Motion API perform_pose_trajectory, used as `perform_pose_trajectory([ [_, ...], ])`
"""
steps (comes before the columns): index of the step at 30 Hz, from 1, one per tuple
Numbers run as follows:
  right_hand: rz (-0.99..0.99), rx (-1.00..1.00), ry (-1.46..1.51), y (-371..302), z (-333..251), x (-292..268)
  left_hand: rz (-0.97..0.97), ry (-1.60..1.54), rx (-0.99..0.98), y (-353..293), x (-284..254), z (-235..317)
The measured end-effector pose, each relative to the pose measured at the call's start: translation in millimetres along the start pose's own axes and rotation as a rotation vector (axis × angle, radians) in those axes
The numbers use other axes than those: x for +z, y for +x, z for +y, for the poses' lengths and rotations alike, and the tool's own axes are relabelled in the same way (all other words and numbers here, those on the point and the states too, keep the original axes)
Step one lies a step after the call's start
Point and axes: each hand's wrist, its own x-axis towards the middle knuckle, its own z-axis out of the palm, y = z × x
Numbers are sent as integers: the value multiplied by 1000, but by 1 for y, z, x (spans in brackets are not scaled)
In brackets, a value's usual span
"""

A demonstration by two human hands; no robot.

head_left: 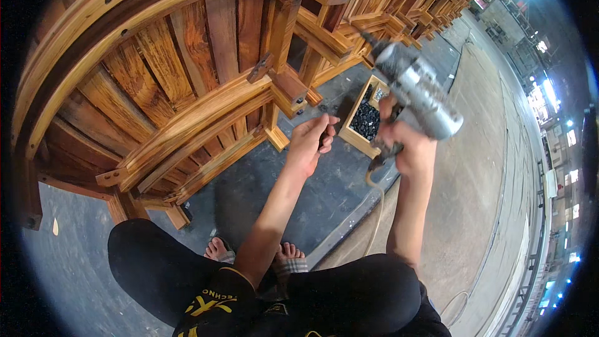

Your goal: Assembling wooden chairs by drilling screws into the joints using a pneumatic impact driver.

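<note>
The right hand (410, 143) clamps the air driver (427, 100) by its handle, nose toward the wooden frames (321, 37), while the left hand (307, 143) curls, around what I can't tell, near a parts box (358, 141) placed seemingly for easy reach.

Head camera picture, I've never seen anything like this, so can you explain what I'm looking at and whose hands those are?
There's no robot here. A wide, bending lens worn on a person's head looks down at their own hands. The right hand grips a silver and dark power tool; a pale hose hangs below it. The left hand is curled, perhaps around something small and dark; I can't be sure. Between the hands, an open wooden box of small black pieces sits on the dark floor covering. Slatted wooden furniture fills the upper left.
</note>
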Motion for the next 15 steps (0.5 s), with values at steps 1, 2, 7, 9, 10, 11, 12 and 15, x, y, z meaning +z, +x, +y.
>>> perform_pose_trajectory([
  [1, 33, 42, 4, -12, 9, 0, -11, -30, -5, -2, 6, 8],
  [2, -11, 63, -14, -23, 20, -6, -25, -38, 8, -3, 12, 17],
  [7, -58, 34, -304, -80, 61, -23, -23, -75, 7, -5, 34, 49],
  [9, -2, -1, -454, -97, 75, -17, -88, -43, 18, -6, 30, 54],
  [10, 17, 37, -367, -93, 65, -10, -82, -41, 4, -5, 31, 53],
  [11, 23, 50, -365, -93, 65, -10, -74, -55, 2, -4, 32, 52],
  [12, 32, 21, -385, -94, 64, -11, -66, -69, 2, -5, 34, 51],
  [15, 47, 9, -415, -97, 69, -12, 48, -57, -4, -13, 44, 54],
])
